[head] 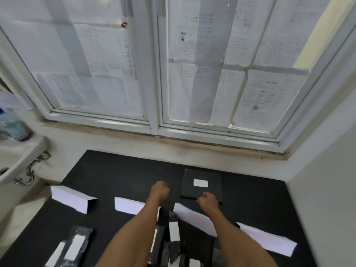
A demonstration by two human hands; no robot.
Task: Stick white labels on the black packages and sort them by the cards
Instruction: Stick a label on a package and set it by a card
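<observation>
**Both fists at the near edge of the labelled flat package**

The left hand [159, 190] is curled into a closed fist over the matte black tabletop [119, 174], with nothing visible in its fingers. The right hand [209, 201] is also curled shut, its knuckles at the near edge of a flat rectangular black package [202, 191]; whether the fingers pinch that edge or only rest on it cannot be told.

That package lies flat just beyond the right fingers and carries a small white rectangular label [200, 183] near its far end. Beyond it the tabletop runs bare to the stained pale wall under the white-framed window [158, 74], and bare black surface also stretches right of the right fist as far as the side wall.

Four folded white paper cards with faint pink writing stand in a row nearer the person than the fingers: one far left [71, 198], one under the left forearm [128, 206], one under the right wrist [194, 218], one far right [267, 239]. Between the forearms lies a heap of glossy black packages [173, 245], some with white labels. Left of the left forearm lie two more labelled black packages [75, 243], near the table's left edge.
</observation>
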